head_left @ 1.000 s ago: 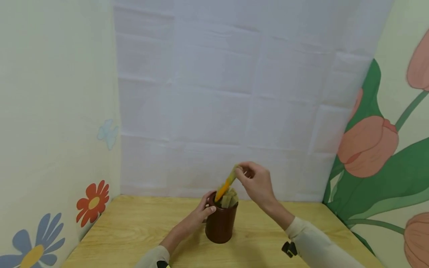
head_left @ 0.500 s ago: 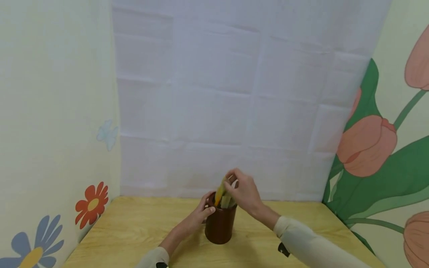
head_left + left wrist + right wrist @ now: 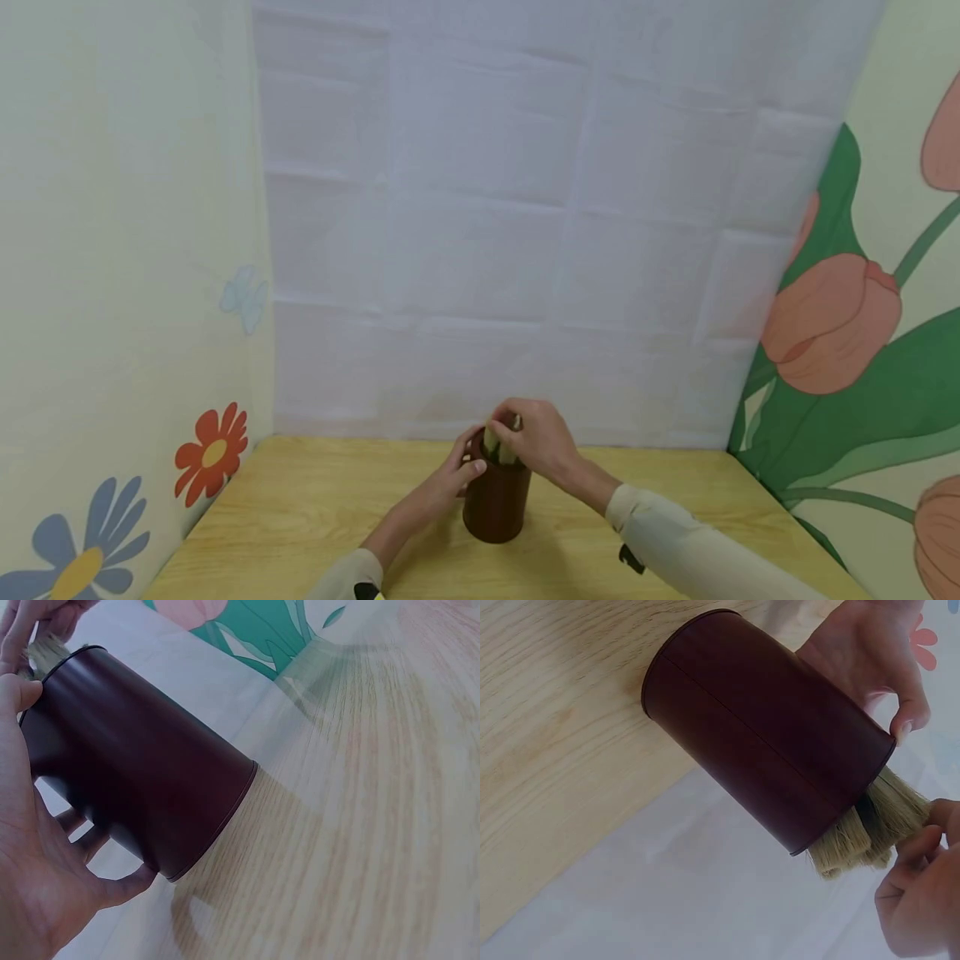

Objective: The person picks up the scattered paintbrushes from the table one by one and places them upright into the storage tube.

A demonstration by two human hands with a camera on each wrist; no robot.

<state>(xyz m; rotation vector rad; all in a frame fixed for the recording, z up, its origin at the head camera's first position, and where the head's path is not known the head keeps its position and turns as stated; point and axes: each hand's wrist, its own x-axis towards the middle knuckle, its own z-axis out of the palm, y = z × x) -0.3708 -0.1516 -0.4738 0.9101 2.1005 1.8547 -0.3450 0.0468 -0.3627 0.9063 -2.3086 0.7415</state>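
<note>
A dark maroon cylindrical holder (image 3: 495, 504) stands upright on the wooden table. My left hand (image 3: 450, 479) grips its left side, thumb at the rim and fingers spread around the wall. Pale bristle heads of several brushes (image 3: 844, 844) stick up from its mouth. Over the opening, my right hand (image 3: 543, 437) pinches the bristle end of one brush (image 3: 900, 810), seen close up in the right wrist view. That brush's handle is hidden inside the holder.
The light wood table (image 3: 315, 508) spreads around the holder. A creased white cloth (image 3: 465, 250) hangs behind it. Flower-printed panels stand on both sides, with a red flower (image 3: 212, 454) at left and pink tulips (image 3: 832, 325) at right.
My right hand has moved down and left, lowering the brush into the holder; its orange handle, visible before, is now out of sight. The left hand keeps its hold on the holder.
</note>
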